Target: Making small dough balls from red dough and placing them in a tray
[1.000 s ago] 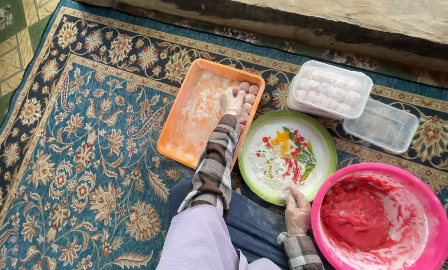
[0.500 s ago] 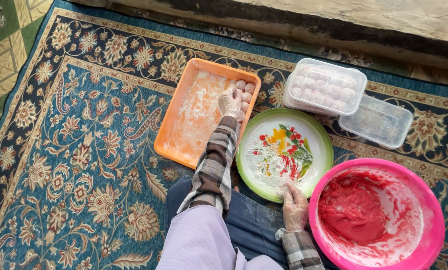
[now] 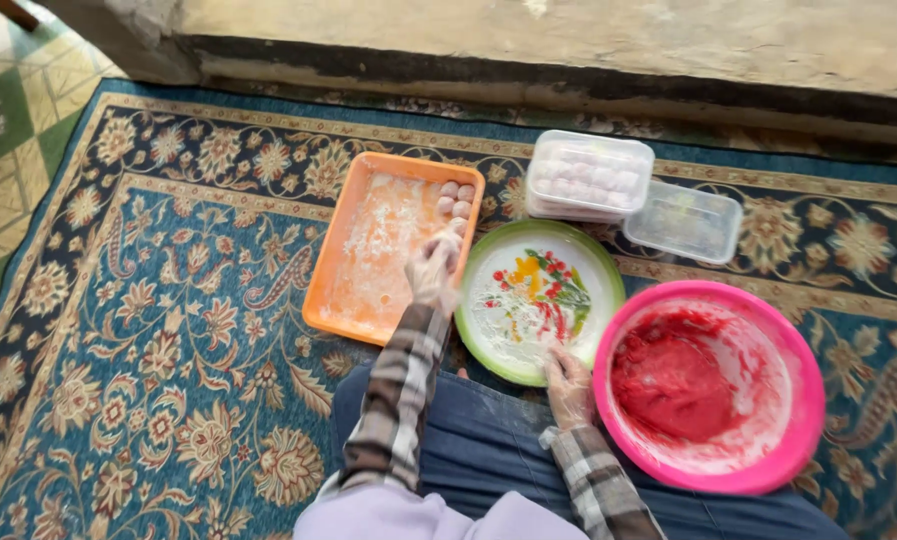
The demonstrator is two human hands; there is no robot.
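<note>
My left hand (image 3: pixel 431 272), in a thin clear glove, hovers over the right side of an orange floured tray (image 3: pixel 368 280). Its fingers are curled just below several pale pink dough balls (image 3: pixel 456 200) in the tray's far right corner, and I cannot tell whether it holds one. My right hand (image 3: pixel 568 385), also gloved, grips the near rim of a green plate (image 3: pixel 488 340) with a flower pattern and a dusting of flour. The plate sits between the tray and a pink bowl (image 3: pixel 798 440) of red paste.
A lidded clear box of pale balls (image 3: pixel 590 175) and an empty clear box (image 3: pixel 686 222) lie beyond the plate. Everything rests on a blue patterned carpet (image 3: pixel 168 350). A concrete step (image 3: pixel 568 40) runs along the far edge. My lap is under the plate's near side.
My left hand has drawn back from the balls in the tray's far corner toward the plate. The right hand stays on the plate's rim.
</note>
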